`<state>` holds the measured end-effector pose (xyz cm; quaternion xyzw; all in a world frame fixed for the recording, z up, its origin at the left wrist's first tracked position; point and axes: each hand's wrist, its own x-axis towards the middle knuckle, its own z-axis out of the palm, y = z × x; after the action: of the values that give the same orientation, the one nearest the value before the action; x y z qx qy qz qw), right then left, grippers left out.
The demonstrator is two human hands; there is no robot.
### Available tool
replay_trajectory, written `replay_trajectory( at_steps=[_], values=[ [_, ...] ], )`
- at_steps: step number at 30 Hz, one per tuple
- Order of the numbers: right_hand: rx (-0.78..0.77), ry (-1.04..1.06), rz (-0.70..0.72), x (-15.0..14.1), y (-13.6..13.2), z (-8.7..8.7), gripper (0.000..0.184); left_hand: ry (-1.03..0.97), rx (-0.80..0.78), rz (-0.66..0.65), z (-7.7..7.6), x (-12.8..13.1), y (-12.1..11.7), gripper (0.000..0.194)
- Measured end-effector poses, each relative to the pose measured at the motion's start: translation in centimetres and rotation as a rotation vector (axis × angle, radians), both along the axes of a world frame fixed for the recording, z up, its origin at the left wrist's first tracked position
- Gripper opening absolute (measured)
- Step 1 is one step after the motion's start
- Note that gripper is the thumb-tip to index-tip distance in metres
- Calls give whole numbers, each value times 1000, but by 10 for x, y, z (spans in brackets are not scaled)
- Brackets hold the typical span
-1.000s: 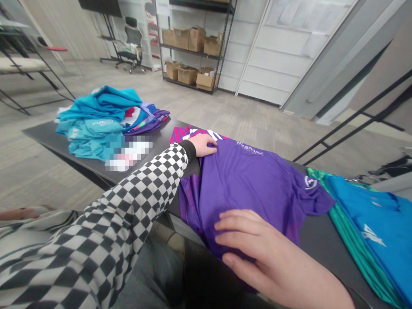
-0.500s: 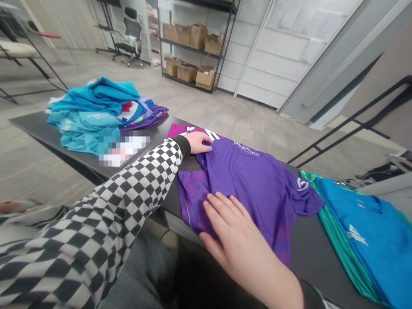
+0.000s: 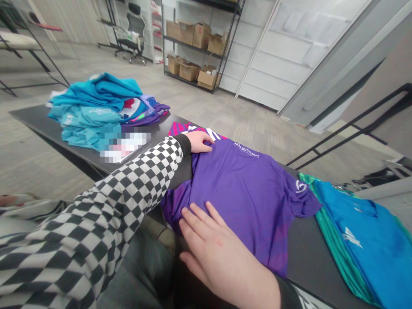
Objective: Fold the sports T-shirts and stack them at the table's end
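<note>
A purple T-shirt (image 3: 247, 189) lies spread on the dark table (image 3: 305, 257) in front of me, over a pink and white patterned garment (image 3: 188, 128). My left hand (image 3: 200, 140), in a black-and-white checked sleeve, rests at the shirt's far left corner with its fingers curled onto the cloth. My right hand (image 3: 219, 249) lies flat on the shirt's near edge, fingers stretched out and pointing left.
A heap of blue, teal and purple shirts (image 3: 99, 111) sits at the table's left end. Folded blue and green shirts (image 3: 357, 240) are stacked at the right. Behind are a shelf with cardboard boxes (image 3: 196, 47), an office chair (image 3: 135, 30) and a black railing (image 3: 354, 128).
My right hand has slid left along the shirt's near edge, pulling the cloth toward the table's front. My left hand has stayed at the far corner.
</note>
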<state>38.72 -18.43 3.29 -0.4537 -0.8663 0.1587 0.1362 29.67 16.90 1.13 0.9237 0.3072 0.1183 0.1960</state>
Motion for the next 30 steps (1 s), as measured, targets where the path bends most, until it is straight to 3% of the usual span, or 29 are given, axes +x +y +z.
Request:
replay_trajectory(
  at_steps=[2, 4, 5, 7, 9, 11, 13, 16, 17, 18, 22, 23, 25, 28, 29, 30],
  values=[
    [-69, 11, 226, -3, -1, -4, 24, 3, -7, 4, 1, -1, -1, 49],
    [-138, 74, 443, -4, -2, -3, 27, 7, -12, -1, 1, 0, 0, 50],
    [-140, 108, 463, -5, -2, -1, 26, 7, -14, -5, 0, 1, 0, 51],
    [-76, 141, 285, -11, 0, 1, 20, 1, -13, -12, -1, 3, 1, 51],
    [31, 124, 9, -22, 5, -1, 31, -4, -12, -19, -3, 5, 2, 49],
    [62, 73, -115, -35, 11, -9, 36, -6, -11, -21, -5, 6, 3, 48],
    [-19, 59, 29, -45, 14, -16, 22, -11, -11, -31, -5, 5, 4, 49],
    [-231, 162, 510, -48, 16, -17, 17, -31, -4, -50, -6, 4, 5, 49],
    [-254, 207, 574, -46, 15, -14, 17, -40, -1, -57, -7, 4, 5, 48],
    [-243, 243, 539, -43, 14, -9, 17, -48, 3, -62, -7, 4, 5, 47],
    [-8, 175, -112, -40, 10, 0, 39, -47, 3, -61, -8, 7, 6, 45],
    [11, 121, -165, -41, 10, -2, 42, -39, 1, -54, -8, 8, 5, 45],
    [-41, 56, -3, -46, 9, -10, 34, -32, -2, -45, -8, 9, 5, 45],
    [-192, 119, 483, -51, 8, -18, 21, -34, 8, -53, -6, 9, 3, 45],
    [-202, 157, 532, -51, 9, -17, 23, -29, 12, -60, -6, 9, 3, 46],
    [-193, 188, 489, -50, 9, -15, 23, -19, 15, -68, -5, 10, 3, 47]
  ],
)
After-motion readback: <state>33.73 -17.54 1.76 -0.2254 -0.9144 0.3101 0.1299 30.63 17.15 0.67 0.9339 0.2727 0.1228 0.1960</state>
